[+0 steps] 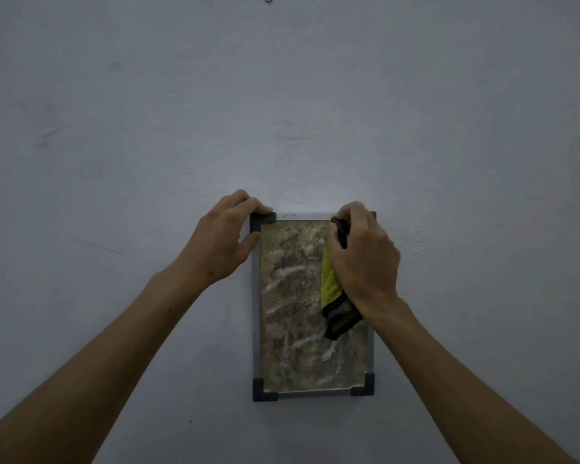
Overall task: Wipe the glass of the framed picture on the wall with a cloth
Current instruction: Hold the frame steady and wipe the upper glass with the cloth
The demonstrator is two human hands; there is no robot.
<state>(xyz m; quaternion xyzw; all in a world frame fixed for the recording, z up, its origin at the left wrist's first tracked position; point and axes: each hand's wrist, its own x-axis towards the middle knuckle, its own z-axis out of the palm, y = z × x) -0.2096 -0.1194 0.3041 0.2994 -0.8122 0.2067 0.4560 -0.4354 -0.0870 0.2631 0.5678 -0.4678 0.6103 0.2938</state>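
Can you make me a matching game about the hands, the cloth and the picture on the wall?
Things:
1. left hand
2. right hand
3. cloth
4. glass

States:
A. yellow with dark edging, hanging down from a fist
B. holds the frame's top left corner
C. smeared with pale streaks
D. bunched around the cloth near the top right corner

Pairs: 1-B, 2-D, 3-A, 4-C
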